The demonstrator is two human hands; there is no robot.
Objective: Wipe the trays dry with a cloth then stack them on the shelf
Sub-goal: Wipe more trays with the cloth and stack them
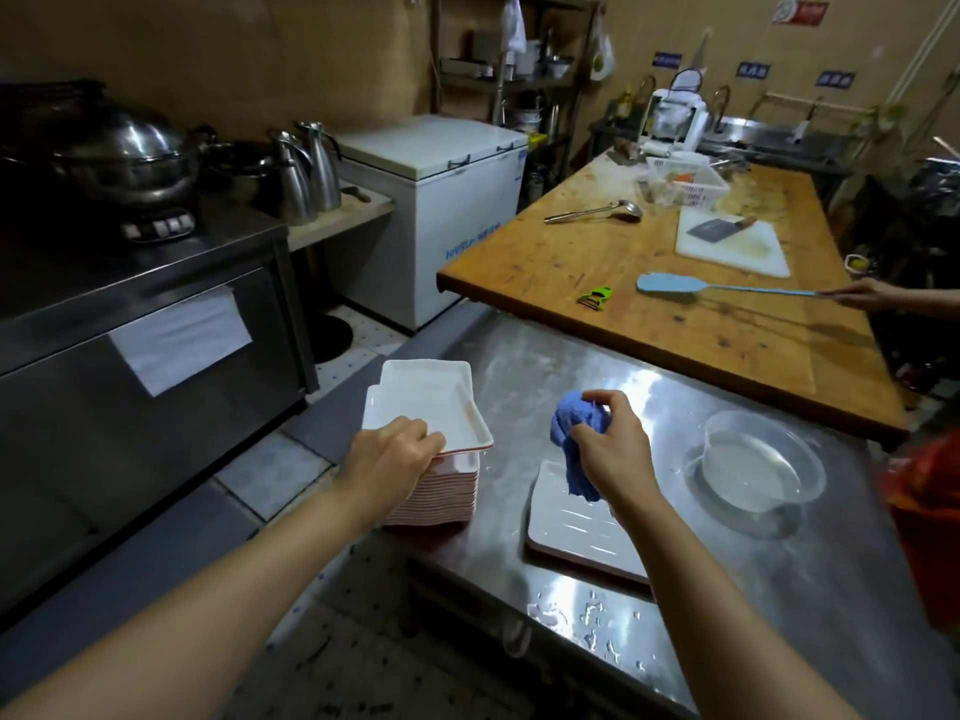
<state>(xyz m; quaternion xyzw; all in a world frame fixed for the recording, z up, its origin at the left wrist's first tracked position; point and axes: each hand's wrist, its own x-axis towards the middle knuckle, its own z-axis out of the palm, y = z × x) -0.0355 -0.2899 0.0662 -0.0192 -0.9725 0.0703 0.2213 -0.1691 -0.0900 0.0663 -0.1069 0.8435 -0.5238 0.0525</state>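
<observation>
Left hand: at 9 o'clock from the cloth, fingers curled on the near edge of the top tray, gripping it.
Top tray: white, red-rimmed, askew on the stack, jutting toward 12 o'clock.
Stack: many trays, on the bench at its left edge.
Right hand: clenched on a bunched blue cloth, held over the far end of the lone tray.
Lone tray: flat on the bench, at 3 o'clock from the stack, wet streaks inside.
Bowl: clear, water in it, at 3 o'clock from the lone tray.
Bench: steel, droplets near its front edge.
Wooden table: at 12 o'clock, holding a ladle, cleaver on a white board, green peeler.
Another person's hand: at 2 o'clock, gripping a blue swatter.
</observation>
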